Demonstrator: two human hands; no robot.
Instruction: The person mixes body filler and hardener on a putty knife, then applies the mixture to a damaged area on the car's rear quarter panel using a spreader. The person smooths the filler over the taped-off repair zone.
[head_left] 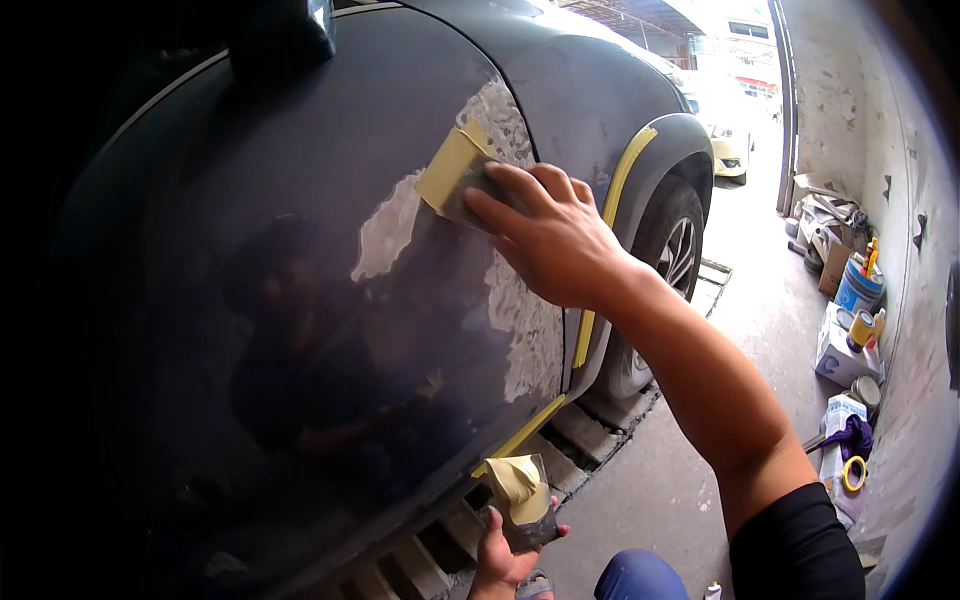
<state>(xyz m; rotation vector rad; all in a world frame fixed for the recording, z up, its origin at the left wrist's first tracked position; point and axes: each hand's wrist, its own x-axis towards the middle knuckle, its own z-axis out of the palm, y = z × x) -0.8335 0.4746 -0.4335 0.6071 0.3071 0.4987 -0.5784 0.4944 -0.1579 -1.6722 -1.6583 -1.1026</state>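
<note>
My right hand (560,235) grips a flat putty spreader (452,172) coated with yellow filler and presses it to the dark car door (290,180). Under and beside the blade, a pale filler patch (388,232) shows on the panel. Rough bare patches (525,325) run along the door's rear edge, partly hidden by my hand. Low down, my left hand (500,560) holds a dark flat putty plate (532,530), tilted, with a lump of yellow filler (517,482) on it. That plate is apart from the door.
Yellow masking tape (628,170) edges the wheel arch, next to the wheel (670,245). Floor grating (575,435) runs beneath the car. Along the right wall stand a blue bucket (858,288), boxes (840,345), cans and a tape roll (853,474). A pale car (728,140) is outside.
</note>
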